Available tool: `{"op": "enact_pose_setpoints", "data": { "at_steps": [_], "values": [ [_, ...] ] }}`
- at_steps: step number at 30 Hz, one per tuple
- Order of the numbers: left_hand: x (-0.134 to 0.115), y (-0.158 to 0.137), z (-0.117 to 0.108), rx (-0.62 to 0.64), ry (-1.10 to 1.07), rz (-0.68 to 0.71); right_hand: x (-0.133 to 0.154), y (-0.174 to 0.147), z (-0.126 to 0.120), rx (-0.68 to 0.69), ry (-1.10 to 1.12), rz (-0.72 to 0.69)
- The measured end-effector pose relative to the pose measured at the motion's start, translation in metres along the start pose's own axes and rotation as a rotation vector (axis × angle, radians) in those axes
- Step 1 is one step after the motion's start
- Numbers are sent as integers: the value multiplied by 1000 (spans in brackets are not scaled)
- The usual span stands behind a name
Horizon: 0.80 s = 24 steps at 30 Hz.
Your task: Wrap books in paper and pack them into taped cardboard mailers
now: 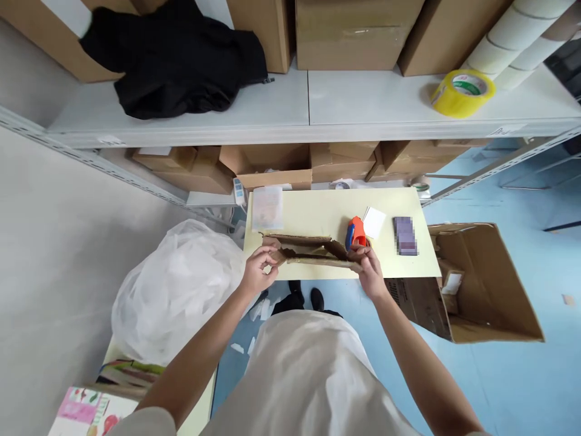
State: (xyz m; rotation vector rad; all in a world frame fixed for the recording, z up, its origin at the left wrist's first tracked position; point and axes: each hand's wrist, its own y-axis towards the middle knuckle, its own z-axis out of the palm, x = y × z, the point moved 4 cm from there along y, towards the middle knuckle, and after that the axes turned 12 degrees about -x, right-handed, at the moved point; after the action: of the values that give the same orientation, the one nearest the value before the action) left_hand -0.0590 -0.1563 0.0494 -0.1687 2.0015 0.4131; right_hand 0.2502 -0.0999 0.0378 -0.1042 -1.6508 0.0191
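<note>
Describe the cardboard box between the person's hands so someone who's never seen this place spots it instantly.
Find the pale yellow table in front of the shelving. At its near edge, the left hand and right hand hold a small open cardboard box. Unlike the shelf boxes or the large box on the floor, it alone is held.

Pale yellow table (pixel 313 209): whitish sheet (pixel 267 209) left, red-and-blue tape dispenser (pixel 357 229), white card (pixel 374 222) beside it, blurred purple item (pixel 405 235) right.

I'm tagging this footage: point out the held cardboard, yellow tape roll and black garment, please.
Held cardboard (pixel 310 243): head view, inner far wall.
Yellow tape roll (pixel 460 105): head view, outer side.
Black garment (pixel 181 63): head view, middle fabric.
</note>
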Motion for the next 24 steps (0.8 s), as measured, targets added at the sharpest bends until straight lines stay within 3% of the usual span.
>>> {"op": "enact_pose_setpoints", "data": {
  "at_steps": [2, 4, 8, 11, 13, 16, 19, 24],
  "values": [
    [3, 7, -6, 58, -56, 40, 3, 0, 2, 46, -43, 157],
    [4, 13, -11, 103, -101, 66, 12, -2, 5, 90, -229, 188],
    [7, 17, -13, 152, -162, 41, 32, -5, 17, 112, -800, -5],
    [19, 19, -7, -56, -118, -153, 39, -5, 24, 23, -1102, -128],
    [32, 21, 3, -207, -101, -351, 39, -4, 27, -33, -1162, -166],
    [42, 28, 26, -186, -177, -523, 36, -1, 31, -67, -1154, -196],
    [37, 40, 34, -91, -164, -432, 35, 5, 31, -118, -1103, -218],
    [16, 45, 24, 134, -2, -193, 37, 24, 30, -212, -1030, -246]
  ]
}}
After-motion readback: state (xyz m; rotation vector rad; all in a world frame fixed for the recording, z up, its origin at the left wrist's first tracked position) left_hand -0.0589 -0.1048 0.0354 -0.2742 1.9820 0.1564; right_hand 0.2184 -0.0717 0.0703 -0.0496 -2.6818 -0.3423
